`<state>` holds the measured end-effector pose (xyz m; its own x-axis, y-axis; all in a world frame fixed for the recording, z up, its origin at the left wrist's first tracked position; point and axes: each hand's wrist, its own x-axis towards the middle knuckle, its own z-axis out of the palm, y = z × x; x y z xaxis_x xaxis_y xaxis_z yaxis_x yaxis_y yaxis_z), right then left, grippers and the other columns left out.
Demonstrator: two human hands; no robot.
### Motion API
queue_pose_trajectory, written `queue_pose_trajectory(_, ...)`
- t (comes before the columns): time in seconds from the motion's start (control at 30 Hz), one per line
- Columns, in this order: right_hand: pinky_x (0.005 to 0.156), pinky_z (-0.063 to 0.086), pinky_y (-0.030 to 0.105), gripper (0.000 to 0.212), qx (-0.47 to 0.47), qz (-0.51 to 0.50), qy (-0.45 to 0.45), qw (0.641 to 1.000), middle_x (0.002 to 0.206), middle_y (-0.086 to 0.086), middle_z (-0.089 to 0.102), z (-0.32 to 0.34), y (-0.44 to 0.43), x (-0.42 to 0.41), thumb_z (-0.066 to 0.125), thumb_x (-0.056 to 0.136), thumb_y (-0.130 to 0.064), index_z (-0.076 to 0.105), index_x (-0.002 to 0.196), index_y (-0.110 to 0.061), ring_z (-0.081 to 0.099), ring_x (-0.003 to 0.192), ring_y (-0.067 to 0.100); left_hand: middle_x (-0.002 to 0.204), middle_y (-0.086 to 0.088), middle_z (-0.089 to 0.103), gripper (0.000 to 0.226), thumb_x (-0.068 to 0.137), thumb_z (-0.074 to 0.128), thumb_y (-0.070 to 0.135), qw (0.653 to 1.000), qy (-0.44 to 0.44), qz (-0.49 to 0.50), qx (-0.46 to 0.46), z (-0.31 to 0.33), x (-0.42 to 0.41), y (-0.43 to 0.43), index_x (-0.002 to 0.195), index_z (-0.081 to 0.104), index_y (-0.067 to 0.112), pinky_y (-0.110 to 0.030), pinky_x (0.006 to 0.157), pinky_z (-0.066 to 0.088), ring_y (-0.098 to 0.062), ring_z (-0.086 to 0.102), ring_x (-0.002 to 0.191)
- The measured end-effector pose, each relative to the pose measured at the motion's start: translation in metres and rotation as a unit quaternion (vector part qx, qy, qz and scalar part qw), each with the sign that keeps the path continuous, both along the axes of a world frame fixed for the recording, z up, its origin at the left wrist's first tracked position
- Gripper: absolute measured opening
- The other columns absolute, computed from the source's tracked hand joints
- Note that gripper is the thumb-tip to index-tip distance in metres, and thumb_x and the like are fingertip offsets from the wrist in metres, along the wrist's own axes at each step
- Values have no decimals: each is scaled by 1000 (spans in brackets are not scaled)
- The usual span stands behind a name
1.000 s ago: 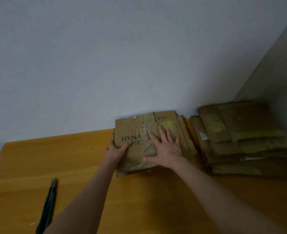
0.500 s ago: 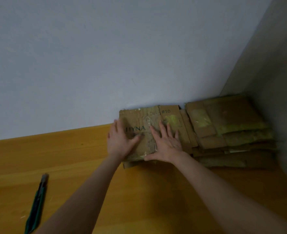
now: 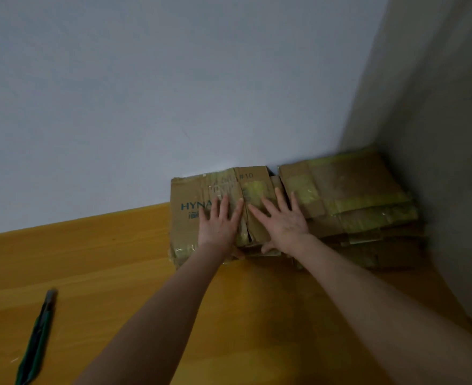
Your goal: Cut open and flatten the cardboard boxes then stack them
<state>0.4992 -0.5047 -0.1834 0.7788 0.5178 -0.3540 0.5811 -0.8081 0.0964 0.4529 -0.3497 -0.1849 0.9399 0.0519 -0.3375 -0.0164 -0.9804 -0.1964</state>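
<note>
Against the back wall, on the table, the flattened box is pressed down under both spread palms — left hand and right hand side by side; the stack is found just to its right — nearer the right hand, long axis along the wall

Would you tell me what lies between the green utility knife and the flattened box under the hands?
In the head view, only bare wooden tabletop lies between the knife and the flattened box.
</note>
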Motion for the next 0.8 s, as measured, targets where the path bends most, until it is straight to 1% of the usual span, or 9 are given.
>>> queue_pose_trajectory(0.07, 110, -15, 61, 125, 17, -8, 8, 1000, 156, 7, -26, -5, -11, -4, 65, 66, -74, -21, 147, -34, -30, 139, 38, 155, -16, -28, 142, 62, 69, 74, 1000, -11, 4, -2, -5, -7, -3, 142, -37, 22, -60, 116, 1, -37, -18, 145)
queue_pose_trajectory(0.17, 109, -16, 59, 137, 24, -44, -5, 999, 151, 9, -36, -7, -40, -9, 70, 59, -74, -31, 143, -32, -33, 137, 35, 154, -15, -32, 144, 61, 68, 75, 999, -31, -25, -7, -9, -13, -17, 135, -44, 24, -58, 114, -7, -36, -23, 143)
queue_pose_trajectory(0.2, 110, -16, 59, 139, 21, -58, -10, 998, 151, 10, -36, -7, -52, -7, 71, 59, -73, -34, 139, -31, -34, 136, 35, 154, -14, -31, 143, 61, 68, 75, 999, -33, -34, -9, -8, -11, -23, 136, -43, 25, -58, 115, -8, -36, -23, 143)
queue_pose_trajectory(0.27, 111, -15, 60, 141, -2, -84, -10, 996, 151, 11, -35, -7, -73, -2, 73, 58, -71, -37, 136, -30, -32, 137, 37, 156, -12, -28, 138, 61, 66, 76, 998, -27, -44, -21, -6, -5, -35, 142, -35, 28, -59, 116, -7, -35, -21, 144)
queue_pose_trajectory(0.37, 113, -10, 60, 140, -40, -101, 3, 994, 151, 13, -34, -8, -93, 11, 72, 58, -71, -33, 141, -30, -27, 139, 41, 158, -11, -22, 125, 67, 64, 74, 998, -20, -47, -23, -7, 4, -40, 147, -24, 35, -60, 116, -5, -36, -17, 145)
queue_pose_trajectory(0.47, 114, -4, 56, 132, -34, -89, 19, 995, 155, 13, -27, -8, -92, 23, 69, 61, -72, -21, 148, -30, -19, 142, 41, 159, -10, -18, 119, 70, 63, 71, 999, -16, -38, -18, -11, 7, -35, 146, -23, 41, -59, 117, -2, -35, -14, 146)
queue_pose_trajectory(0.53, 115, -2, 56, 127, -21, -89, 29, 995, 156, 12, -26, -10, -89, 27, 68, 64, -71, -17, 149, -31, -18, 143, 40, 159, -9, -18, 118, 71, 63, 70, 999, -19, -37, -16, -13, 6, -35, 145, -25, 41, -59, 117, -3, -35, -14, 146)
queue_pose_trajectory(0.67, 113, -8, 61, 128, -17, -83, 12, 996, 152, 11, -33, -14, -93, 21, 65, 65, -75, -21, 148, -31, -26, 140, 40, 158, -10, -20, 121, 71, 64, 71, 999, -27, -39, -26, -13, 2, -35, 145, -26, 38, -58, 116, -6, -35, -17, 146)
queue_pose_trajectory(0.8, 106, -20, 65, 142, -26, -40, -3, 999, 139, 15, -49, -26, -98, -2, 63, 56, -83, -42, 136, -29, -39, 132, 43, 156, -14, -25, 126, 73, 63, 70, 996, -53, -70, -2, -9, -8, -43, 141, -35, 30, -58, 112, -14, -35, -25, 143)
